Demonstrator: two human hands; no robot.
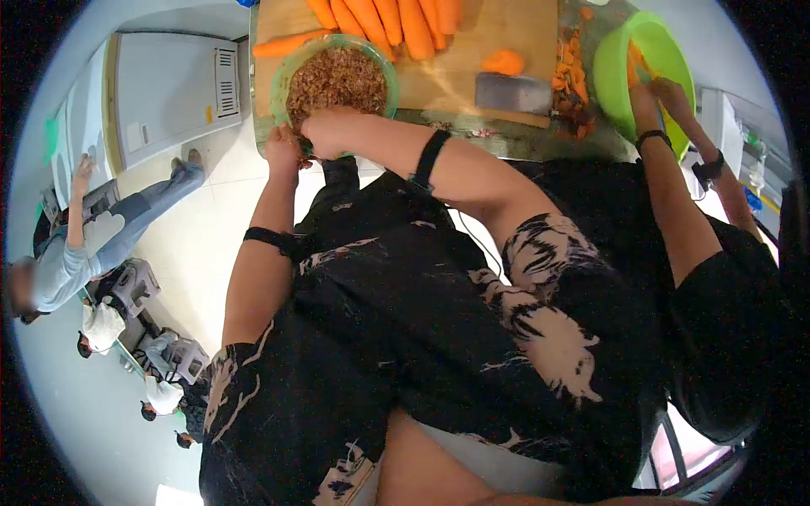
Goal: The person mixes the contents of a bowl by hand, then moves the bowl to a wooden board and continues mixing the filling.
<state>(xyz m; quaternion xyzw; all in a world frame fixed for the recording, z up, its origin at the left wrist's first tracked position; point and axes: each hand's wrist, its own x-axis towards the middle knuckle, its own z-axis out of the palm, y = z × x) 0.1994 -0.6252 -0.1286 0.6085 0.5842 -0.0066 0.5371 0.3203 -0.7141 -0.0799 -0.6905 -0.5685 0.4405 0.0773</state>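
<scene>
A round, pale green bowl (391, 78) full of brown-red mince (337, 78) stands at the near left corner of the wooden board. My left hand (283, 148) is at the bowl's near left rim, with its fingers curled closed; what they hold is hidden. Bent at the wrist, my right hand (325, 126) reaches over the near side of the bowl, close to my left fingers. Its fingertips are hidden. A small reddish bit (305, 164) shows just below the hands.
Several peeled carrots (371, 21) lie on the cutting board (447, 80), with a carrot piece (504, 61) beside a wide metal blade (513, 93). Carrot scraps (571, 84) lie right of it. A co-worker's hands (658, 93) reach into a green basin (609, 63). Other people sit at left.
</scene>
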